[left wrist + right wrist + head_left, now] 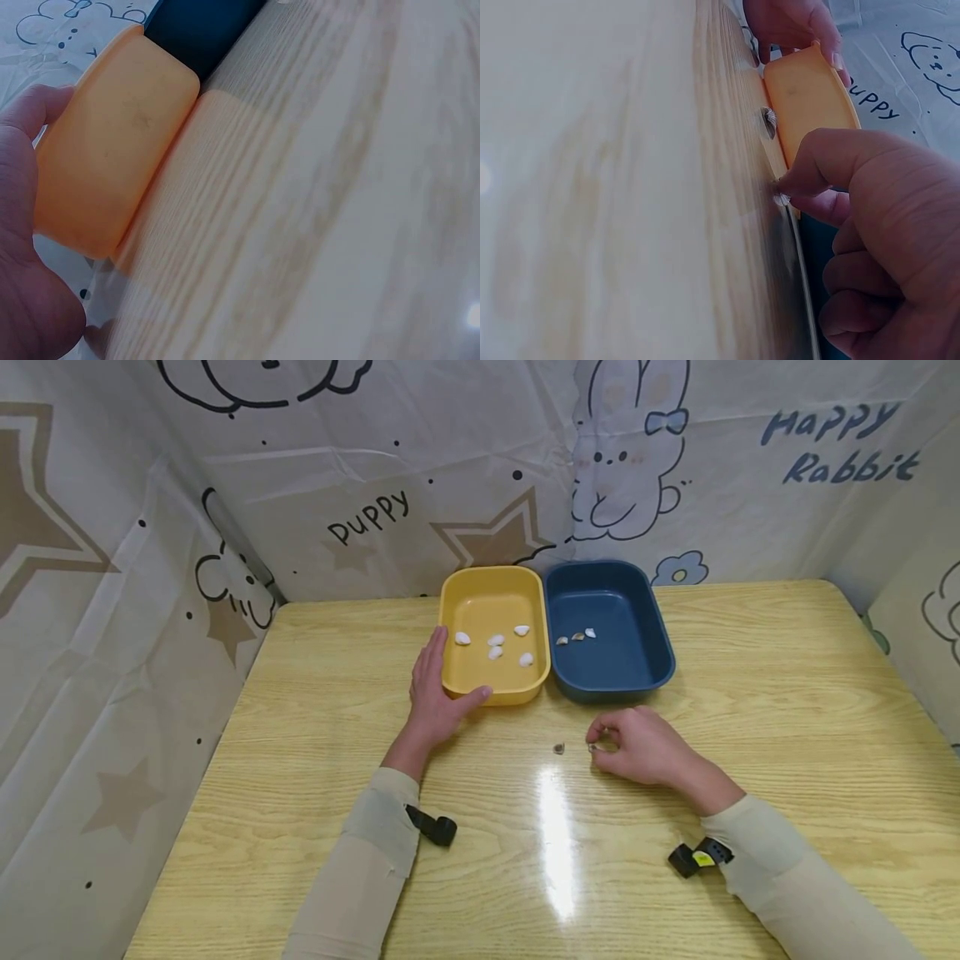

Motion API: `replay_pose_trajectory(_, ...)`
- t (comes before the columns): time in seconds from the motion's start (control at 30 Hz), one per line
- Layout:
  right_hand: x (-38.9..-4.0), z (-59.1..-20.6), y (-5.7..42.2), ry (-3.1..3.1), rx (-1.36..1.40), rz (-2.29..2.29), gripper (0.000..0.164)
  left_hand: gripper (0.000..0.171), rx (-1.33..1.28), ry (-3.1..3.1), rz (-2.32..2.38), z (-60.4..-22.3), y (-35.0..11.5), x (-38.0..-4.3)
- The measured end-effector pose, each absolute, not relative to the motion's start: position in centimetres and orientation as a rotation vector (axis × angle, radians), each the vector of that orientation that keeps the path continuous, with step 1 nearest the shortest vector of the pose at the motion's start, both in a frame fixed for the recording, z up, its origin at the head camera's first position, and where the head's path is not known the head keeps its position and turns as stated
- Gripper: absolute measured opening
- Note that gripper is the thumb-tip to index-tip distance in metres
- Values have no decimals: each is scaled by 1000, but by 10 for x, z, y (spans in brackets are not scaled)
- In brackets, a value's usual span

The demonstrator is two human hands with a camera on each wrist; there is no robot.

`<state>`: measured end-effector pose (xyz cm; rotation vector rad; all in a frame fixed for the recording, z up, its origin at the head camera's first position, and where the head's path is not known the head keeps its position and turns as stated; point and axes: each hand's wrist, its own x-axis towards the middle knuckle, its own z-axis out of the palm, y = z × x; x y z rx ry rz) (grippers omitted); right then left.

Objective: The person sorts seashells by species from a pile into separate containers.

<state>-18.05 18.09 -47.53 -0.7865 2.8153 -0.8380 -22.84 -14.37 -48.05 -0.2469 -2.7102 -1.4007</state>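
My left hand (435, 697) rests against the near left corner of a yellow plastic tub (487, 687), its fingers straight along the left side and the thumb over the front rim. Inside that tub lie several white shells (462, 638). Between thumb and index finger, my right hand (645, 745) pinches a small shell (781, 199) low over the table, with most of it hidden by the fingertips. To the left of these fingertips, a small brownish shell (558, 748) lies on the wood.
A dark blue tub (611, 681) stands right beside the yellow one, with three small brown and whitish shells (577, 637) in it. Both tubs sit at the back of the wooden table (330, 710), close to a printed cloth backdrop (315, 485).
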Motion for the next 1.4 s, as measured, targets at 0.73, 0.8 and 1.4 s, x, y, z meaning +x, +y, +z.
replay_pose_trajectory(0.73, -180, -476, 181, 2832, -798, -840, 9, 110, -237, -2717, -1401, -482, -143, -229)
replay_pose_trajectory(0.8, -179, -477, 181, 2823, -804, -855, 8, 109, -235, -2718, -1400, -482, -143, -229)
replay_pose_trajectory(1.4, -179, -476, 185, 2779, -745, -924, 6, 107, -243, -2715, -1383, -481, -143, -229)
